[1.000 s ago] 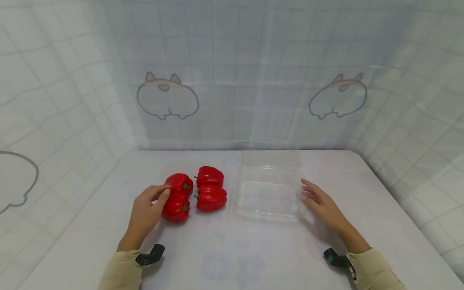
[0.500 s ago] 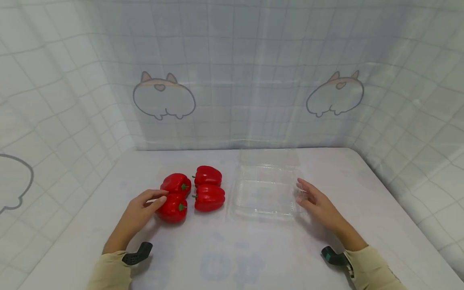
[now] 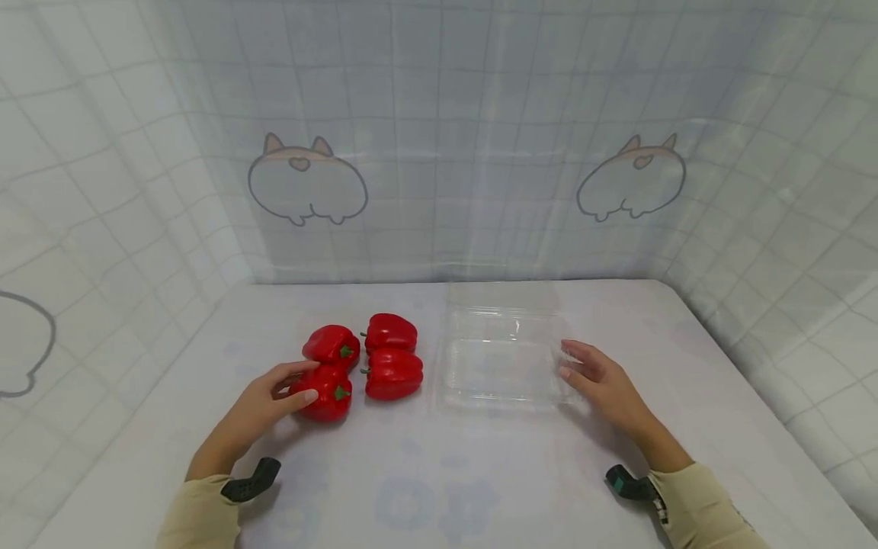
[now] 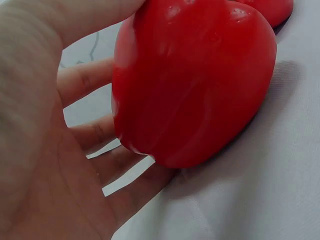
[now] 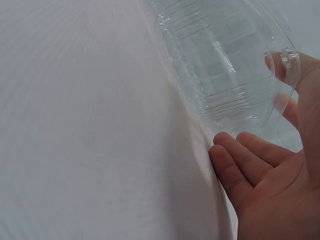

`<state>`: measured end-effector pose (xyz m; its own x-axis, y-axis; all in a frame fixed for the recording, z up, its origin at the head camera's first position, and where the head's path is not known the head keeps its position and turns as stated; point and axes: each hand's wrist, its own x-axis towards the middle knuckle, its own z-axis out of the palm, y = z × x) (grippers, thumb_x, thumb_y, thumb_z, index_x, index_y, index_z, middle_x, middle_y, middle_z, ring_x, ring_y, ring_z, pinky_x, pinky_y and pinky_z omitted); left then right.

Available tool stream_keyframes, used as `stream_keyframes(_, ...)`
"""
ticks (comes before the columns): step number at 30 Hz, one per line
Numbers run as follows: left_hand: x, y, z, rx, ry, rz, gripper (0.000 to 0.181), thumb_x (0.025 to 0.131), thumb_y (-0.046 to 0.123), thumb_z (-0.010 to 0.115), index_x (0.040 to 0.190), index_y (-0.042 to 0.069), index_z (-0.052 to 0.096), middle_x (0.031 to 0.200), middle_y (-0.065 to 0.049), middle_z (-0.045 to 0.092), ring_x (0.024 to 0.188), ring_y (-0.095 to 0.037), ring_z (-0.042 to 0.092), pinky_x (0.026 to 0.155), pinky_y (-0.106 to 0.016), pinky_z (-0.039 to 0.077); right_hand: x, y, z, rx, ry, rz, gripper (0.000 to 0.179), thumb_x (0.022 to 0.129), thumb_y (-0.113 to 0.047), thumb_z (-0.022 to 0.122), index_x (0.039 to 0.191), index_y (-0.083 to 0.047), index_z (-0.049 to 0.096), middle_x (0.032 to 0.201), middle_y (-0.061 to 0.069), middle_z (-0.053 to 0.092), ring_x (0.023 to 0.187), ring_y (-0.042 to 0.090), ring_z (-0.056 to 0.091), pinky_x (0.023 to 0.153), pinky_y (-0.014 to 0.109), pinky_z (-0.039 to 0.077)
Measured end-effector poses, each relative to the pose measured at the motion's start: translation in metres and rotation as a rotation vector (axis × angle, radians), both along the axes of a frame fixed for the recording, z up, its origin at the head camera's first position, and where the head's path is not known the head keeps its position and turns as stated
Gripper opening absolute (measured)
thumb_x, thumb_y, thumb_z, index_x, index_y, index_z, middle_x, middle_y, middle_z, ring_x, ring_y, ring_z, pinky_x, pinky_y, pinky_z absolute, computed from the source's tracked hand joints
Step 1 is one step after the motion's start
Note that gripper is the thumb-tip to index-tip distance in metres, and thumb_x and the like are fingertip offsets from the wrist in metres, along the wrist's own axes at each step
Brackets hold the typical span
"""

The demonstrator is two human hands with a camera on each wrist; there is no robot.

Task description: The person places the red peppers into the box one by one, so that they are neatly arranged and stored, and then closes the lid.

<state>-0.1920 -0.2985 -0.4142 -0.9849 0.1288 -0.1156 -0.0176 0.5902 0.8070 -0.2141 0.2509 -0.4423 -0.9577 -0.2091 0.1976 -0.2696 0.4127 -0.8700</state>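
Note:
My left hand (image 3: 263, 398) grips the nearest red bell pepper (image 3: 325, 394) on the left, thumb on its near side and fingers behind. In the left wrist view this pepper (image 4: 195, 85) fills the middle, its underside close to the tablecloth. Behind it lies a second bell pepper (image 3: 332, 345). Two more, a back one (image 3: 391, 333) and a front one (image 3: 394, 374), sit to the right. My right hand (image 3: 610, 390) holds the right edge of a clear plastic container (image 3: 504, 400). In the right wrist view, thumb and index finger show through its rim (image 5: 295, 75), other fingers below.
The container's clear lid (image 3: 504, 297) is folded open toward the back wall. A white cloth (image 3: 425, 473) covers the table. Grid-patterned curtains (image 3: 439, 152) enclose the back and sides. A black wrist camera (image 3: 252, 480) sits below my left hand, another (image 3: 629, 484) below my right.
My left hand has come down from between the two left peppers to the nearest one, and its thumb now lies on the near side. The right hand stays at the container's edge.

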Motion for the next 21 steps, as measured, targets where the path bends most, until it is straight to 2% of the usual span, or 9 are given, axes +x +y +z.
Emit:
stream_keyframes(3,0.0007,-0.0002,0.0000,0.017,-0.031,-0.002,0.075,0.088,0.045,0.075,0.150,0.017,0.042,0.151,-0.022,0.036,0.133,-0.046,0.037,0.089,-0.049,0.056,0.0012,-0.0008,0.0003,0.016,-0.003,-0.009,0.056,0.100,-0.029,0.064,0.147,-0.006,0.047,0.151,0.015,0.047,0.131,0.034,0.053,0.096,0.015,0.043)
stream_keyframes(6,0.0000,-0.0005,-0.0008,0.029,-0.022,-0.018,0.074,0.088,0.042,0.075,0.150,0.017,0.042,0.150,-0.022,0.038,0.132,-0.046,0.039,0.088,-0.048,0.056,0.0018,-0.0012,0.0020,0.060,-0.001,-0.013,0.055,0.101,-0.031,0.061,0.150,-0.010,0.045,0.153,0.010,0.045,0.134,0.031,0.050,0.104,0.031,0.044)
stream_keyframes(9,-0.0004,-0.0007,-0.0022,0.038,-0.011,-0.041,0.074,0.089,0.039,0.075,0.151,0.017,0.042,0.149,-0.021,0.039,0.131,-0.044,0.040,0.088,-0.047,0.056,0.0023,-0.0011,0.0025,0.078,-0.014,0.003,0.056,0.103,-0.029,0.059,0.152,-0.011,0.041,0.156,0.009,0.041,0.137,0.032,0.047,0.108,0.047,0.038)
stream_keyframes(15,-0.0016,-0.0002,-0.0016,0.041,-0.025,-0.071,0.075,0.089,0.039,0.075,0.153,0.019,0.040,0.150,-0.020,0.039,0.132,-0.043,0.038,0.090,-0.050,0.055,0.0022,-0.0003,0.0026,0.072,-0.039,0.048,0.062,0.103,-0.025,0.059,0.156,-0.009,0.032,0.160,0.009,0.034,0.140,0.034,0.042,0.110,0.051,0.032)
stream_keyframes(21,-0.0026,-0.0003,-0.0024,0.036,-0.035,-0.078,0.078,0.088,0.040,0.075,0.154,0.019,0.038,0.152,-0.021,0.037,0.134,-0.044,0.035,0.091,-0.052,0.053,0.0010,0.0002,0.0007,0.057,-0.024,0.100,0.065,0.103,-0.019,0.058,0.158,-0.007,0.027,0.162,0.012,0.028,0.143,0.038,0.035,0.112,0.054,0.027)
